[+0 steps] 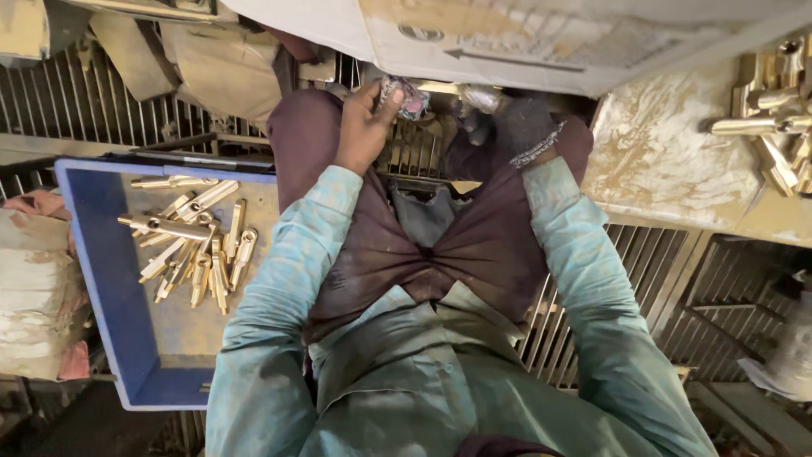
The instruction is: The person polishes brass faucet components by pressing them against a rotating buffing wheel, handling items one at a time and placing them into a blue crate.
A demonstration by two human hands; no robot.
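Note:
I look down on my own lap, in dark maroon trousers and a teal shirt. My left hand (365, 127) is bare and reaches forward between my knees, its fingers pinching a crumpled cloth or glove (404, 96) under the edge of a bench. My right hand (523, 127) wears a dark glove and reaches under the same edge; what it holds is hidden. To my left a blue plastic tray (95, 279) holds several brass tube-shaped parts (193, 245).
A grimy white bench top (507, 38) overhangs my knees. More brass parts (774, 110) lie on a stained surface at the right. A metal grating floor (626, 279) runs beneath me. Dirty cloth bundles (38, 296) sit at the far left.

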